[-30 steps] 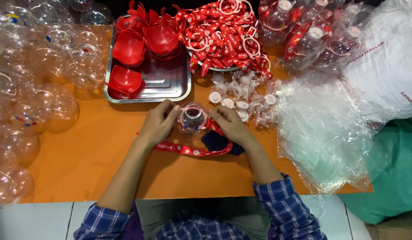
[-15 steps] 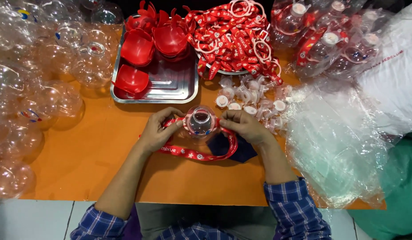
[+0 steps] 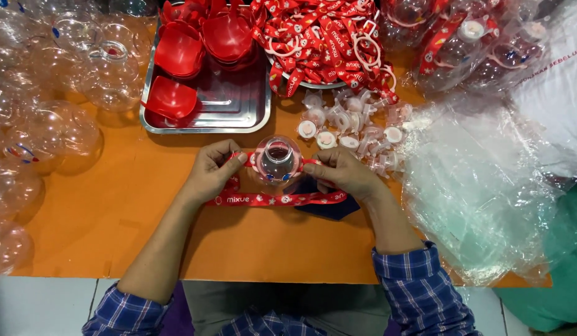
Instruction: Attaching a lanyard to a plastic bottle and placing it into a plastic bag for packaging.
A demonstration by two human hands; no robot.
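Observation:
A clear round plastic bottle [image 3: 277, 162] stands upright on the orange table [image 3: 114, 218], seen from above. A red printed strap [image 3: 282, 199] loops from its neck down toward me. My left hand [image 3: 211, 171] pinches the strap at the bottle's left side. My right hand [image 3: 341, 173] pinches the strap at the bottle's right side. Under my right hand lies a dark blue cloth [image 3: 326, 208].
A metal tray [image 3: 239, 106] with red lids [image 3: 176, 53] stands behind the bottle. A heap of red straps [image 3: 326, 37] and small white caps [image 3: 350, 130] lie at the back. Several clear bottles [image 3: 46, 93] crowd the left. Clear plastic bags [image 3: 481, 186] fill the right.
The strap has been drawn out to both sides of the bottle's neck, and my hands have moved slightly apart along it. The bottle stays in place.

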